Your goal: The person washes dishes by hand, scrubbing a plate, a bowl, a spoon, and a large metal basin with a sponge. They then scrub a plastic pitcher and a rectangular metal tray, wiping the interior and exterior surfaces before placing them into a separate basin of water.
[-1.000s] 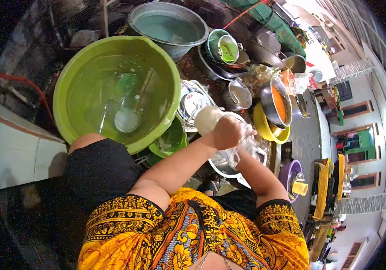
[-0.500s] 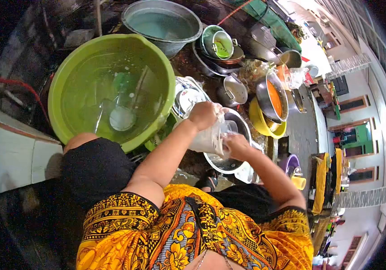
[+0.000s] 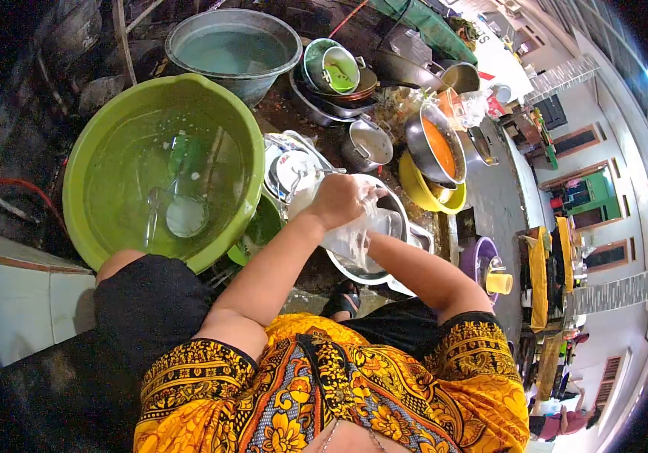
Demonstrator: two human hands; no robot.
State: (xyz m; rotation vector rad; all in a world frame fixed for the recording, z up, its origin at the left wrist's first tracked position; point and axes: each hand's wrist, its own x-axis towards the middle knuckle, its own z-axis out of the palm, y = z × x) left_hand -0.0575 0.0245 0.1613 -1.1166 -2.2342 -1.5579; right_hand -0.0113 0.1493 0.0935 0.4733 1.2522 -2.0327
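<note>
My left hand (image 3: 339,202) grips the rim of a translucent plastic container (image 3: 345,240), with whitish suds on its fingers. My right hand (image 3: 371,248) reaches into the container's mouth; its fingers are blurred behind the plastic, so what they hold is hidden. Beneath both hands stands a metal pot (image 3: 356,278) with side handles. Just left of my left hand is a stack of white plates (image 3: 294,172) with spoons or other cutlery.
A large green tub (image 3: 82,151) of water holds sunken dishes. Behind it stands a grey basin (image 3: 294,57) of water. Stacked pots (image 3: 320,113), a pan of orange liquid (image 3: 439,143) on a yellow basin (image 3: 415,192), and a purple basin (image 3: 469,260) are rightward.
My right hand has moved from the container's outer edge into its mouth. The container has tilted, with my left hand still on it. The camera view has shifted slightly.
</note>
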